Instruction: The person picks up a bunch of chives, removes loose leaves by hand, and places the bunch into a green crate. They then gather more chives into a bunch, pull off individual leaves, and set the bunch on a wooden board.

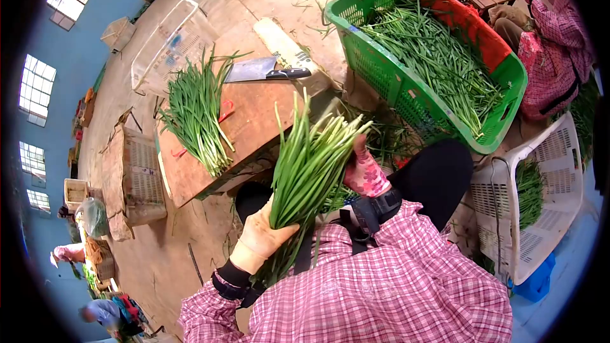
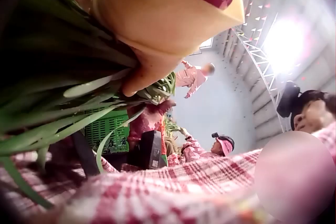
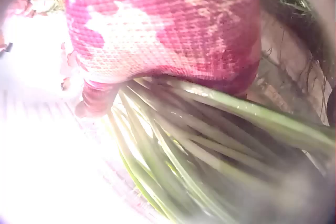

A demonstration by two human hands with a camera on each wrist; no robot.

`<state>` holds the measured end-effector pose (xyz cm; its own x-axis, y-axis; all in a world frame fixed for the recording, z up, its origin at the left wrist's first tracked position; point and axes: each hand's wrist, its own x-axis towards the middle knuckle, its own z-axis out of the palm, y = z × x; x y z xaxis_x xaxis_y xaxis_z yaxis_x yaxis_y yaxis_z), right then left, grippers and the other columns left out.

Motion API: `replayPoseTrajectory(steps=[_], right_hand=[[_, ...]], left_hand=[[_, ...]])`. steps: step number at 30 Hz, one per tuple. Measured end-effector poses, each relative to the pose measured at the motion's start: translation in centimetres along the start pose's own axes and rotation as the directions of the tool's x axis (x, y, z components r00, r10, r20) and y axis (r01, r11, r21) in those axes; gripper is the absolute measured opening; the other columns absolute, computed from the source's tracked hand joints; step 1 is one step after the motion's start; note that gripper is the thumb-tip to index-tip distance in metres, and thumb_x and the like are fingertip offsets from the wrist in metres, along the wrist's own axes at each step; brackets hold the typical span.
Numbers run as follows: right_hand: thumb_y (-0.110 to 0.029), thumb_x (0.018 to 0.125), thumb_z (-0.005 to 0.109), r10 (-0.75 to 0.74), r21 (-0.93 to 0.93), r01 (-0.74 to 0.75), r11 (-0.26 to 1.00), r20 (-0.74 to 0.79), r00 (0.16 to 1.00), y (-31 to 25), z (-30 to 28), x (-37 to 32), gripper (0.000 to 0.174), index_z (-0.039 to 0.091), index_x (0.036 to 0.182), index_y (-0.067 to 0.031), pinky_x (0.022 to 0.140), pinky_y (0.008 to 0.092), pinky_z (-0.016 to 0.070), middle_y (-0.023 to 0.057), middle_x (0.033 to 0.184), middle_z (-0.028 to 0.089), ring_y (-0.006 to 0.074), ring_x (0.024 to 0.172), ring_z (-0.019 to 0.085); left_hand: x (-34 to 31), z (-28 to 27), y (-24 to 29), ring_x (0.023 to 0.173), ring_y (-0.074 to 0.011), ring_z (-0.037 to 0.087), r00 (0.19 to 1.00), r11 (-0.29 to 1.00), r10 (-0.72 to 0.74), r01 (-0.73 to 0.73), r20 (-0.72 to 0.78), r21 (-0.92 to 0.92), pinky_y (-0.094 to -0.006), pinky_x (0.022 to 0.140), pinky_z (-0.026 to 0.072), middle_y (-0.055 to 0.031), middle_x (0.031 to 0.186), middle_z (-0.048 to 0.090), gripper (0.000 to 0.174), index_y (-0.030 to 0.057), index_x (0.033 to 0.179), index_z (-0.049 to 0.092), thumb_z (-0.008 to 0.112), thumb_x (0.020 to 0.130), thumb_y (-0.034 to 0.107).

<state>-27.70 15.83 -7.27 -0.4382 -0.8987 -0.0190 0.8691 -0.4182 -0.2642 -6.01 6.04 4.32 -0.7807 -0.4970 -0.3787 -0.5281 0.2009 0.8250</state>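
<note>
A bunch of green stalks (image 1: 305,171) is held near the brown tabletop (image 1: 251,114), leaves clamped by the left hand (image 1: 264,234), pale stems by the gloved right hand (image 1: 367,170) (a light, even grip would likely limit bruising).

1. The held bunch (image 1: 305,174) is deep green, paling to yellowish white at one end
2. The left hand (image 1: 264,236) wears a plain, pale tan glove
3. The right hand (image 1: 366,173) wears a pink glove patterned in deeper red and whitish patches, though glare in the right wrist view may be washing out its shades
4. The shirt (image 1: 381,289) is checked in pink and white; the trousers (image 1: 438,174) are black
5. The board (image 1: 254,117) is reddish brown, the second bunch (image 1: 190,111) green with whitish ends
6. The knife (image 1: 251,70) has a silver-grey blade and black handle
7. The large crate (image 1: 397,89) is vivid green, its cloth (image 1: 454,19) red
8. The wall (image 1: 63,82) is blue
</note>
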Motion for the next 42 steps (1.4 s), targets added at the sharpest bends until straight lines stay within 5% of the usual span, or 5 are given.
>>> replayPoseTrajectory(steps=[8, 15, 20, 38, 42], right_hand=[[-0.043, 0.09, 0.072, 0.071, 0.161, -0.064, 0.985, -0.039, 0.997, -0.3, -2.2, 1.4, 0.079, 0.04, 0.151, -0.0055, 0.119, 0.0482, 0.0319, 0.0081, 0.154, 0.044, 0.0272, 0.14, 0.043], [-0.039, 0.089, 0.074, 0.168, 0.15, -0.196, 0.969, 0.183, 0.969, -0.7, -2.3, 2.0, 0.074, 0.044, 0.149, -0.0063, 0.108, 0.0496, 0.0461, 0.0205, 0.139, 0.058, 0.0361, 0.125, 0.059], [-0.024, 0.096, 0.067, 0.066, 0.052, -0.068, 0.996, 0.027, 0.997, -0.9, -1.2, 2.0, 0.057, 0.048, 0.146, -0.0043, 0.103, 0.042, 0.0503, 0.0145, 0.134, 0.062, 0.0284, 0.121, 0.062], [-0.033, 0.087, 0.077, 0.105, -0.241, -0.08, 0.967, 0.094, 0.99, -3.3, 0.7, 0.7, 0.09, 0.029, 0.156, -0.0039, 0.107, 0.0465, 0.0474, 0.0201, 0.153, 0.044, 0.0383, 0.134, 0.051], [-0.02, 0.088, 0.073, 0.11, -0.415, -0.069, 0.907, 0.078, 0.991, -5.0, 2.6, -0.4, 0.072, 0.042, 0.149, -0.0001, 0.092, 0.0334, 0.053, 0.0106, 0.118, 0.069, 0.0195, 0.106, 0.066]], left_hand=[[0.6, 1.6, 0.0, 0.112, -0.0345, 0.067, 0.99, 0.898, -0.021, -0.043, 0.139, 0.438, -0.0346, 0.095, 0.0514, -0.025, 0.126, 0.064, 0.109, 0.0072, 0.161, 0.008, 0.081, 0.08, 0.02], [2.3, 0.7, -1.8, 0.137, -0.0245, 0.047, 0.88, 0.998, 0.024, -0.049, 0.475, 0.041, -0.0324, 0.113, 0.0362, -0.0183, 0.149, 0.049, 0.107, 0.0015, 0.16, 0.009, 0.082, 0.085, 0.025], [6.6, 1.4, -2.3, 0.147, -0.0265, 0.034, 0.931, 0.924, 0.361, -0.349, 0.055, -0.158, -0.0334, 0.117, 0.0287, -0.0194, 0.159, 0.034, 0.107, -0.0014, 0.159, 0.01, 0.065, 0.091, 0.059], [6.5, 3.8, 1.8, 0.104, -0.0236, 0.067, 0.943, 0.979, 0.183, -0.199, 0.28, 0.031, -0.0308, 0.093, 0.0498, -0.0171, 0.115, 0.07, 0.034, -0.0021, 0.13, 0.058, 0.054, 0.104, 0.02], [6.5, 3.8, 1.4, 0.102, -0.0317, 0.068, 0.932, 0.987, 0.153, -0.162, 0.329, 0.0, -0.0336, 0.091, 0.0508, -0.0234, 0.11, 0.07, 0.037, -0.0034, 0.127, 0.06, 0.054, 0.104, 0.025]])
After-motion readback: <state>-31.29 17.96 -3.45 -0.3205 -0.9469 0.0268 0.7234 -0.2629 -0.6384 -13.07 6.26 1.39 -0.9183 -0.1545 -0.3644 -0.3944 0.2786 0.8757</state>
